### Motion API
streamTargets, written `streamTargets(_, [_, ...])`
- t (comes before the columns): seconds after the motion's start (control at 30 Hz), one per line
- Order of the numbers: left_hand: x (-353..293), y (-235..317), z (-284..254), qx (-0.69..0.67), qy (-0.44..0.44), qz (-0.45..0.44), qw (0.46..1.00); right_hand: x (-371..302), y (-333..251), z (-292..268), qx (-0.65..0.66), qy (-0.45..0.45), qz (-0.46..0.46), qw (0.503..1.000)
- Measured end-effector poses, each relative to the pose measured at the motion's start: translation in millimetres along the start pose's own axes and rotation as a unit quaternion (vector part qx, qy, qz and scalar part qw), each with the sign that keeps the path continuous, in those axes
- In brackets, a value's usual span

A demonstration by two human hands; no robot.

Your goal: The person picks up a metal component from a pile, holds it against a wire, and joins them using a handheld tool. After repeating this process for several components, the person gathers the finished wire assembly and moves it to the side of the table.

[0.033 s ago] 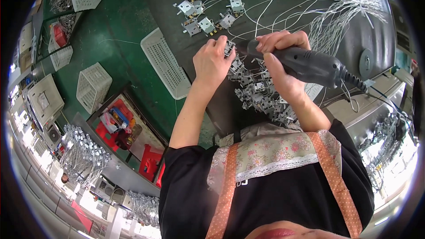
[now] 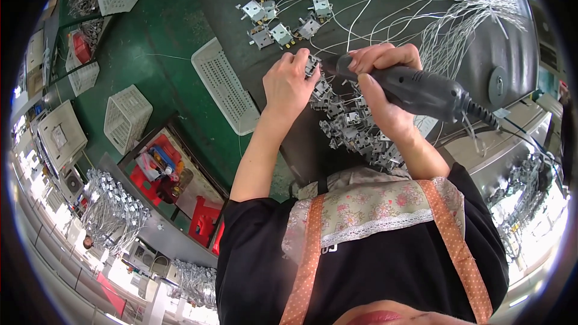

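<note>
My right hand [image 2: 385, 87] grips a dark grey electric screwdriver [image 2: 421, 91], its tip pointing left at a small metal bracket part [image 2: 312, 65]. My left hand [image 2: 290, 84] pinches that part against the dark worktable [image 2: 361, 18]. Just below both hands lies a heap of similar metal parts [image 2: 355, 132]. More such parts with white wires [image 2: 271, 6] lie farther up the table, and a bundle of thin white wires [image 2: 457, 18] fans out to the right.
A white plastic basket [image 2: 224, 84] leans at the table's left edge over the green floor [image 2: 162, 48]. More white baskets [image 2: 126, 117] stand on the floor. A crate with red items [image 2: 159, 165] sits lower left. The screwdriver's black cable [image 2: 512, 129] runs right.
</note>
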State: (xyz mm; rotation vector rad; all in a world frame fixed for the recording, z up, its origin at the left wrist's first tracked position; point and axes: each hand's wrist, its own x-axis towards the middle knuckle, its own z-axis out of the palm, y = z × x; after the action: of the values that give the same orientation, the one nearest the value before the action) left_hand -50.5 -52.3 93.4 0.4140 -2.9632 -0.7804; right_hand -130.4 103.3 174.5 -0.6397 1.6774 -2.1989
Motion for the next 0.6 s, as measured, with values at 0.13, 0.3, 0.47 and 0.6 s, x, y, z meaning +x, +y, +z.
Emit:
streamTargets(0.13, [-1.9, -1.7, 3.9, -0.023, -0.001, 0.021, 1.0, -2.7, 5.1, -0.1, -0.018, 0.006, -0.006, 1.0])
streamTargets(0.3, [-2.5, -2.5, 1.9, -0.047, -0.028, 0.023, 0.998, -5.4, -1.0, 0.9, 0.011, 0.013, 0.001, 1.0])
streamTargets(0.47, [-4.2, -1.4, 1.0, -0.037, -0.034, 0.039, 0.998, -3.5, 2.9, -0.3, -0.004, 0.003, -0.012, 1.0])
streamTargets(0.6, [-4.8, -4.5, 2.6, -0.037, -0.045, 0.042, 0.997, -6.0, 4.4, -0.4, -0.008, -0.005, 0.021, 1.0])
